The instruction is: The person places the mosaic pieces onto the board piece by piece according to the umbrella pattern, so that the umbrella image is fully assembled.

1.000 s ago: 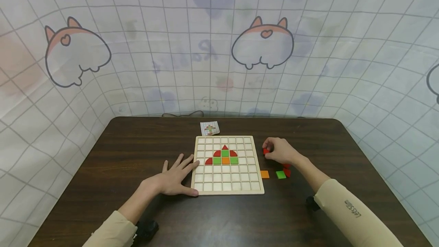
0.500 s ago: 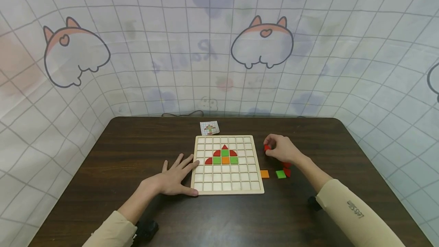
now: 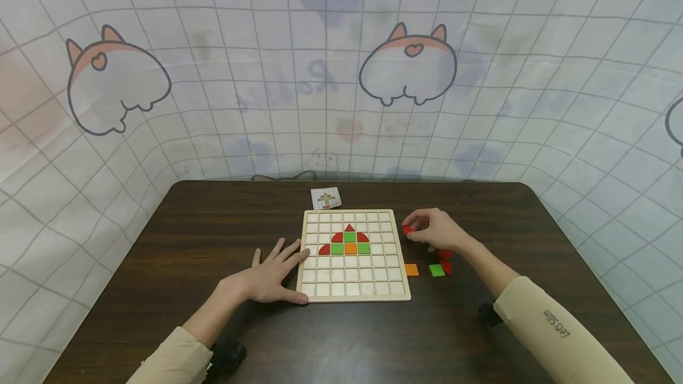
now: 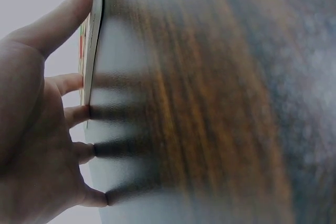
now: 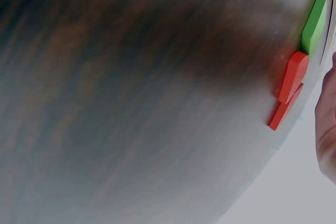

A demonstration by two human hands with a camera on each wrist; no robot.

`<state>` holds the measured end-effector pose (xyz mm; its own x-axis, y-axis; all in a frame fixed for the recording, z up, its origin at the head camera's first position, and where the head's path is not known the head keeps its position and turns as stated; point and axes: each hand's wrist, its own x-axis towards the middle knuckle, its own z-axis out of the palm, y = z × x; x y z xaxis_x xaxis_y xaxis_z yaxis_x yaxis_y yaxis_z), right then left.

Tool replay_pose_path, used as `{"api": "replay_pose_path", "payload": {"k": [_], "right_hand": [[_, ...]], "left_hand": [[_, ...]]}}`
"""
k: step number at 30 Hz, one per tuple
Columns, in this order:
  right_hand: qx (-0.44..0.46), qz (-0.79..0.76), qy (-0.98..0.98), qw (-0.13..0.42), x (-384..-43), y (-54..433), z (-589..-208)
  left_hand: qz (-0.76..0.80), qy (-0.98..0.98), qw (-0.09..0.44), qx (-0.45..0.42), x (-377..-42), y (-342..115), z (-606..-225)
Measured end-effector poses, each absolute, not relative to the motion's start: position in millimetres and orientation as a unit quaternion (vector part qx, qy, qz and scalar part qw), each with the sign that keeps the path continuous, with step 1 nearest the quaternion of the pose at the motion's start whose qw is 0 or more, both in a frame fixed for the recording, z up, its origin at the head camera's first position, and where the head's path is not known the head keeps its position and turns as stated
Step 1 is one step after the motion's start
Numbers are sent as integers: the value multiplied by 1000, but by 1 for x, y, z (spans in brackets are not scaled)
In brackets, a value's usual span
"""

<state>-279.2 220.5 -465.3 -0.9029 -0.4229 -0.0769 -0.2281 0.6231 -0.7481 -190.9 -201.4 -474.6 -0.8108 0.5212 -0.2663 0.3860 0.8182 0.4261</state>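
On the table lies a pale wooden grid board [image 3: 320, 290] with several tiles set in it: a red triangle [image 3: 349, 228] at the top, red rounded pieces, green squares and an orange square [image 3: 350, 248]. My left hand [image 3: 267, 275] is spread at the board's left edge, fingers and thumb touching the rim; the left wrist view shows the same hand [image 4: 42, 129] against the board's side. Just beyond the right edge, my right hand [image 3: 439, 231] pinches a small red tile [image 3: 408, 230] between thumb and fingers. Its exact shape is partly hidden.
Right of the board lie an orange square tile [image 3: 411, 269], a green square tile [image 3: 437, 270] and red tiles [image 3: 446, 266], partly behind the right wrist. A small card [image 3: 325, 198] with a coloured grid pattern sits behind the board. A patterned cloth surrounds the table.
My right hand, still pinching the red tile, has shifted a little left toward the board after a slight move away from it. The left hand stays in place.
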Motion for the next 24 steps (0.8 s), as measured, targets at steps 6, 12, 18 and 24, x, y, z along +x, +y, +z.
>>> {"api": "replay_pose_path", "payload": {"k": [6,12,18,24], "right_hand": [[-195,-391,888,145,-277,212,-463],[-212,-389,884,147,-277,201,-464],[-223,-375,888,146,-277,189,-464],[-230,-368,889,146,-275,181,-463]], "left_hand": [[180,934,188,244,-191,-202,-475],[178,934,188,245,-191,-202,-474],[178,934,188,244,-192,-202,-474],[181,933,190,246,-192,-202,-475]]}}
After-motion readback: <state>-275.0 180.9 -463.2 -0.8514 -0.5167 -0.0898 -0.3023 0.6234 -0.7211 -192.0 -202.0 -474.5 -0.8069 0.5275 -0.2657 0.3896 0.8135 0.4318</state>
